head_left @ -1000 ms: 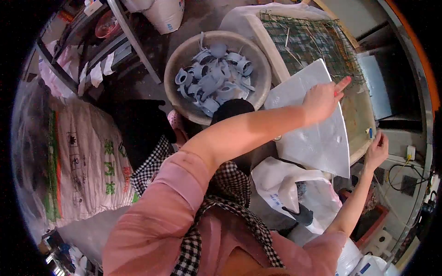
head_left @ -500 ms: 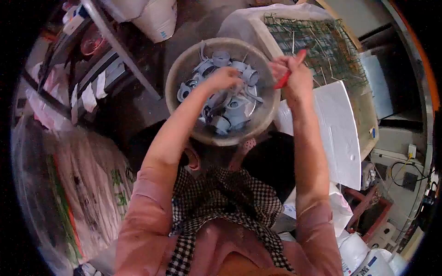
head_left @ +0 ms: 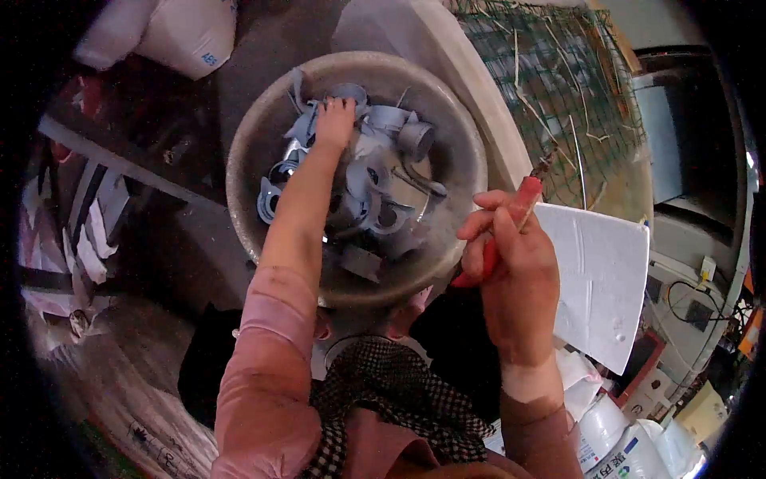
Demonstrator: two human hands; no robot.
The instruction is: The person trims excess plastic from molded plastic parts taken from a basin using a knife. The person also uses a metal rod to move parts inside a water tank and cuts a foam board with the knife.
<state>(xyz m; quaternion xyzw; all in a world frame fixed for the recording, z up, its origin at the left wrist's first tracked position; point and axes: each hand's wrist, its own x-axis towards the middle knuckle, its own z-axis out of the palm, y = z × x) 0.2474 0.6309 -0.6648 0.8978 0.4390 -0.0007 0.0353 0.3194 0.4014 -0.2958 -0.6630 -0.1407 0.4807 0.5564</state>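
Observation:
A round grey basin (head_left: pixel 451 120) holds several grey plastic parts (head_left: pixel 369 176), ring-shaped and curved. My left hand (head_left: pixel 335 121) reaches into its far side, with bent fingers closed on a grey plastic part (head_left: pixel 353 96); the thumb is mostly hidden. Right of the basin, my right hand (head_left: pixel 515 263) is wrapped round a red-handled tool (head_left: pixel 527 199). The tool's dark metal tip points up and away from me, toward the green mesh. Part of its handle is behind the fingers.
Green wire mesh (head_left: pixel 558 88) with pale strips lies over a light-framed tub at the upper right. A white board (head_left: pixel 598 279) leans below it. White sacks (head_left: pixel 191 36) stand at the upper left, and a metal bar (head_left: pixel 128 156) crosses the left side.
My left hand has swung from the white board into the basin and moved to its far side. My right hand has come from the far right to beside the basin, holding the red-handled tool.

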